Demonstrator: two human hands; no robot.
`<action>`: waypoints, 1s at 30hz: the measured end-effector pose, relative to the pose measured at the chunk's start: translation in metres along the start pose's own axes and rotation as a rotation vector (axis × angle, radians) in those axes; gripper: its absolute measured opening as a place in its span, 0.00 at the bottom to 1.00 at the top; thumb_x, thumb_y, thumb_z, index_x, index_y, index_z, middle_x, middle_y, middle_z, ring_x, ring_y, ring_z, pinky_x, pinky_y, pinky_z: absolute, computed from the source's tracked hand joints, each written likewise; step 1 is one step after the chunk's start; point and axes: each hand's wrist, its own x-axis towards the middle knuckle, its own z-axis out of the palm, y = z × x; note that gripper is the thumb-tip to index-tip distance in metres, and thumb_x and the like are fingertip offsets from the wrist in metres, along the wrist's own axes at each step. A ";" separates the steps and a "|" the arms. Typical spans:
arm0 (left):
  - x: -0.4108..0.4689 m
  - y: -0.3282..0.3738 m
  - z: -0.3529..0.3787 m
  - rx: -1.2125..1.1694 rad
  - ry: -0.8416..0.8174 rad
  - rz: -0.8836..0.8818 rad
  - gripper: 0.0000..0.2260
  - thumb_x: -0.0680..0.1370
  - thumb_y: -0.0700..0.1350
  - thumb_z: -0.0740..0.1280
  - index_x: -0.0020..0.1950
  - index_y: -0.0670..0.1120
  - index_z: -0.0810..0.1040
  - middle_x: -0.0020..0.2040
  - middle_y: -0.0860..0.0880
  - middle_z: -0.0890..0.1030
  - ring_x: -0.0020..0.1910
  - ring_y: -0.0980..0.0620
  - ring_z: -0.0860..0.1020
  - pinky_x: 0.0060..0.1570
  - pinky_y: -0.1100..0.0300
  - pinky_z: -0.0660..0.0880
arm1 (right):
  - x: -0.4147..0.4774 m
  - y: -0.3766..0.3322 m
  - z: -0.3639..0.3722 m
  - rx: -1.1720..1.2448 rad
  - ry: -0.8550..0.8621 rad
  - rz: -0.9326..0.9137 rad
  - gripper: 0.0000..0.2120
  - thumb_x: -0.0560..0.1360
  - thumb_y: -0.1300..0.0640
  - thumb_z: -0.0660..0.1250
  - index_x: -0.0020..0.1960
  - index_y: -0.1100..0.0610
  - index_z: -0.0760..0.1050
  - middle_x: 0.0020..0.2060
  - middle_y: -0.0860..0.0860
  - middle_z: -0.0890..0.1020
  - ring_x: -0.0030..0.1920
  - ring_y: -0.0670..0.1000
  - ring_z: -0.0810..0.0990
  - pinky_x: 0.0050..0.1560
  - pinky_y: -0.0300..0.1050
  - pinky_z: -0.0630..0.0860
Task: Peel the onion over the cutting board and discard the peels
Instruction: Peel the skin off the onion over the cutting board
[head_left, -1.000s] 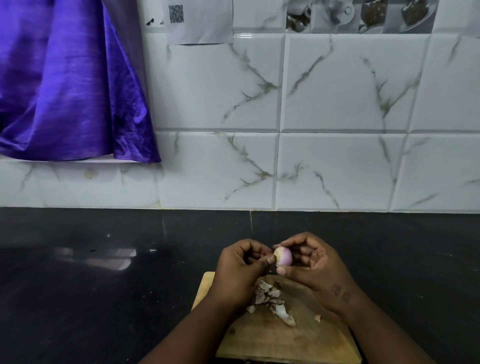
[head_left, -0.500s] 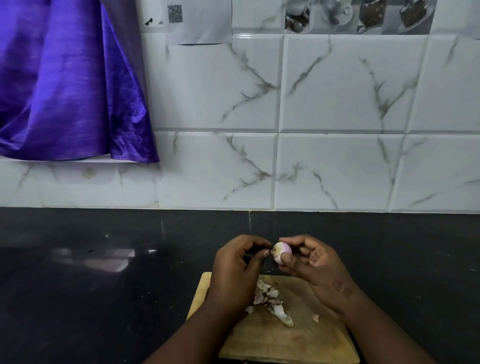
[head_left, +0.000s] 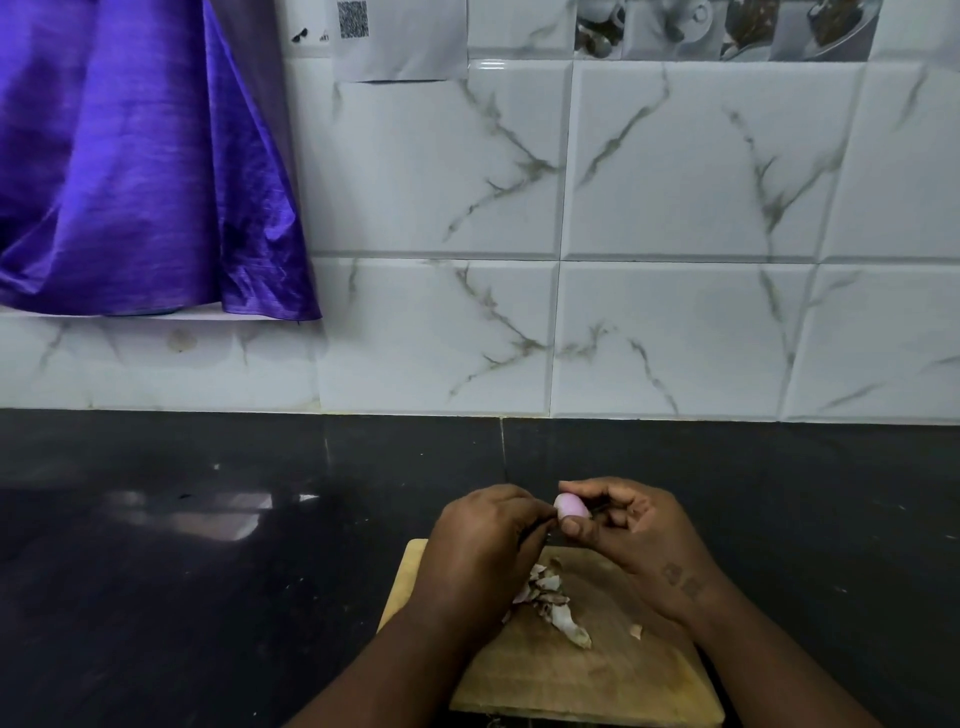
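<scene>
- The wooden cutting board (head_left: 571, 686) is closest to me. It lies flat on the black counter (head_left: 208, 571), and both my arms reach over it.
- A little pile of dry peels (head_left: 550, 597) lies on the board, partly under my left wrist. One small peel bit (head_left: 635, 631) lies by itself, just to the right of the pile.
- My left hand (head_left: 483, 545) is above the far left part of the board. Its fingers are curled in, and the tips pinch at the left end of the onion (head_left: 570, 506). I cannot tell if a bit of skin is between them.
- My right hand (head_left: 634, 530) holds the onion. My thumb is under it and my curled fingers go over the top, so it is held tight.
- The onion is small, pale pink and smooth. It is up in the air between my two hands, over the far edge of the board.
- Past my hands the counter is dark and shiny, with a bright patch of light on the left.
- Behind it is a white tiled wall (head_left: 675, 312) with grey lines like marble.
- A shiny purple cloth (head_left: 130, 182) hangs at the top left.
- A paper with a square code (head_left: 400, 36) is stuck high on the wall.
</scene>
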 end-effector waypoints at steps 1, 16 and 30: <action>0.000 0.000 0.000 0.005 -0.006 0.001 0.06 0.77 0.45 0.76 0.53 0.53 0.89 0.46 0.56 0.88 0.44 0.60 0.84 0.43 0.65 0.79 | 0.000 -0.001 0.000 -0.006 -0.004 -0.006 0.20 0.67 0.54 0.80 0.58 0.54 0.85 0.50 0.47 0.90 0.50 0.48 0.89 0.49 0.41 0.85; -0.001 0.007 0.004 -0.032 0.045 -0.103 0.06 0.79 0.50 0.69 0.48 0.52 0.85 0.42 0.57 0.83 0.39 0.59 0.80 0.37 0.66 0.75 | -0.001 -0.001 0.000 0.039 -0.054 -0.055 0.19 0.68 0.60 0.79 0.59 0.54 0.86 0.53 0.47 0.90 0.55 0.48 0.89 0.52 0.38 0.83; 0.000 0.002 0.009 -0.434 0.108 -0.464 0.05 0.79 0.44 0.77 0.52 0.53 0.90 0.45 0.58 0.88 0.47 0.62 0.86 0.47 0.66 0.81 | 0.004 0.008 0.002 0.208 -0.030 -0.028 0.20 0.71 0.75 0.75 0.59 0.59 0.83 0.57 0.56 0.88 0.59 0.55 0.87 0.58 0.46 0.84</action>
